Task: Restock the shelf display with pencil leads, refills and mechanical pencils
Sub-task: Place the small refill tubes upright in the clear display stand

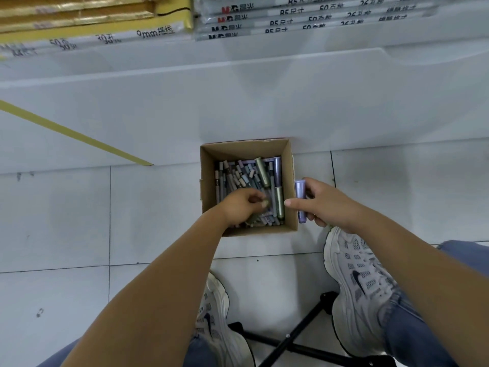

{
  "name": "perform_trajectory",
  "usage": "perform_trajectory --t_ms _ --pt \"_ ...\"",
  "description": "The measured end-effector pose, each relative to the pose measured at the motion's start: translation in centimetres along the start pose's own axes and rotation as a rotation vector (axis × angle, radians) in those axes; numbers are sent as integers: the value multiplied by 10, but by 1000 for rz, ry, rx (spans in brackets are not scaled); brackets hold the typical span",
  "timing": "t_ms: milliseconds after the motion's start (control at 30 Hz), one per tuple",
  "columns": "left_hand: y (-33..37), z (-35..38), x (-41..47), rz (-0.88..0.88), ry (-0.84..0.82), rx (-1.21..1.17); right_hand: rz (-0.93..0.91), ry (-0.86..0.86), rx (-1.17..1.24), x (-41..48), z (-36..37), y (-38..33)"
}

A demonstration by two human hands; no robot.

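Observation:
An open cardboard box (207, 176) stands on the tiled floor against the white shelf base. It holds several pastel lead tubes and mechanical pencils (239, 176), plus green tubes (278, 205) and a purple tube (277, 169). My left hand (242, 206) is down inside the box, fingers curled and pinching a small item among the pile. My right hand (326, 202) hovers just outside the box's right wall and grips purple tubes (300, 197), index finger stretched toward the box.
The white shelf base (238, 107) rises behind the box, with stacked notebook packs (304, 19) and yellow packs (92, 19) on the shelf above. My two white sneakers (357, 274) and black stool legs (299, 337) lie near the bottom.

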State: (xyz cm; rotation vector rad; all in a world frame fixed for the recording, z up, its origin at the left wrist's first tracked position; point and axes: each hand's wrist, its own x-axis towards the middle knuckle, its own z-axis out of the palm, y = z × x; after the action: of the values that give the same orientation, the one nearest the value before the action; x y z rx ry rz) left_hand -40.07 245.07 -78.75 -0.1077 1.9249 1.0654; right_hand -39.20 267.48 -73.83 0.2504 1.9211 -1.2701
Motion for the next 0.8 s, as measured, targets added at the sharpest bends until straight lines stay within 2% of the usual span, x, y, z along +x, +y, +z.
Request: perform_trajectory --t_ms 67,167,333,600,800 --pt "2 3 1 -21 80 -121 -3 -2 3 0 0 1" --pt "10 12 6 -44 108 -229 -2 0 6 1 0 2" --pt "20 23 20 -76 136 -248 2 -5 11 2 0 2" --pt "16 25 27 -132 79 -304 9 -45 51 2 -2 -1" --pt "18 21 31 -151 22 -262 -5 -53 94 1 -4 -2"
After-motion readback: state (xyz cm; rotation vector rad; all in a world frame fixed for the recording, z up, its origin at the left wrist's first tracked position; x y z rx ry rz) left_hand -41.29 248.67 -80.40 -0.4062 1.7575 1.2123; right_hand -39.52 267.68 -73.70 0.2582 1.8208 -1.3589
